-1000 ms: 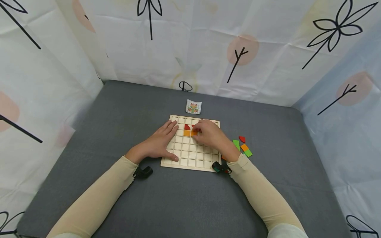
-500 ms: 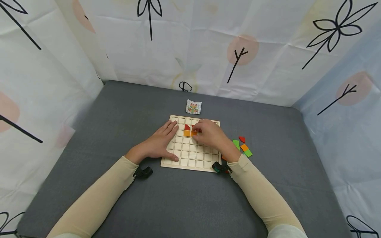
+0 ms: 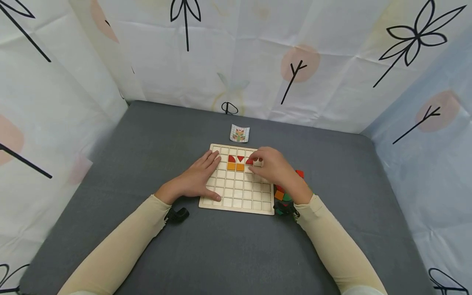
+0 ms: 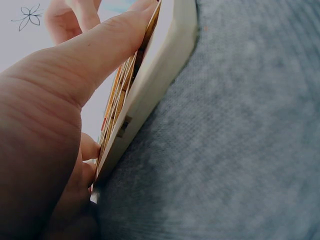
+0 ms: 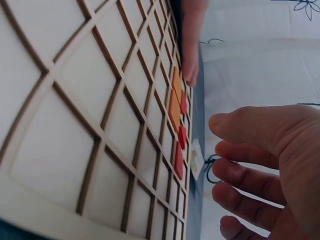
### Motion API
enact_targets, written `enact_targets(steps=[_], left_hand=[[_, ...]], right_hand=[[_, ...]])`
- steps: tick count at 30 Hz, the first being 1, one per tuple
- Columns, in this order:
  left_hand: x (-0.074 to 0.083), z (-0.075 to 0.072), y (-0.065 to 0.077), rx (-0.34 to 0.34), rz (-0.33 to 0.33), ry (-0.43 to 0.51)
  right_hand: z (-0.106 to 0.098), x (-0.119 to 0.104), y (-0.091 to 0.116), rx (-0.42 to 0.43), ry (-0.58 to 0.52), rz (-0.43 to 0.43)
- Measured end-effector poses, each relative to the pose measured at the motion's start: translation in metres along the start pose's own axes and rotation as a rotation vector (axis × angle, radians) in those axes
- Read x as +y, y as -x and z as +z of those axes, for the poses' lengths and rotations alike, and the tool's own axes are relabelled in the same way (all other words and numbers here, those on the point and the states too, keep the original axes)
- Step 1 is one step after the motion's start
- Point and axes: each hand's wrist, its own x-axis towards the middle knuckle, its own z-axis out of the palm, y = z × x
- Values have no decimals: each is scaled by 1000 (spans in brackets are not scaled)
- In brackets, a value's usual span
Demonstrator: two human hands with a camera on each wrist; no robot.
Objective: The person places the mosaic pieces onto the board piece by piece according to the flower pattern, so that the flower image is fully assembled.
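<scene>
My left hand (image 3: pixel 195 174) lies spread on the left edge of the wooden grid board (image 3: pixel 228 200); in the left wrist view its thumb (image 4: pixel 107 42) rests on the rim. Two orange squares (image 3: pixel 240 167) sit side by side in the grid. Above them are a red quarter-round tile (image 3: pixel 231 158) and a red triangle (image 3: pixel 241 158). Right of the triangle lies another red rounded tile (image 3: pixel 249 162), partly covered by the fingers of my right hand (image 3: pixel 274 166). The right wrist view shows that hand's loosely curved fingers (image 5: pixel 245 177) apart from the board, holding nothing.
Loose red, orange and green tiles (image 3: pixel 279 195) lie right of the board, partly under my right wrist. A small pattern card (image 3: pixel 239 133) lies beyond the board on the grey table (image 3: pixel 177 127). Patterned cloth hangs behind and at the sides.
My right hand has moved right across the board, uncovering the red triangle, an orange square and part of the right red tile. The left hand stays put.
</scene>
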Motion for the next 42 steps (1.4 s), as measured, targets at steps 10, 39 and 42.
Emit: enact_targets(steps=[10,39,42], left_hand=[[-1,0,0,2,1,-5],[-2,2,-1,-3,2,-2],[-3,0,0,-3,5,8]], right_hand=[[-21,6,17,48,10,32],[-47,34,59,91,-11,122],[-48,35,63,93,-8,125]])
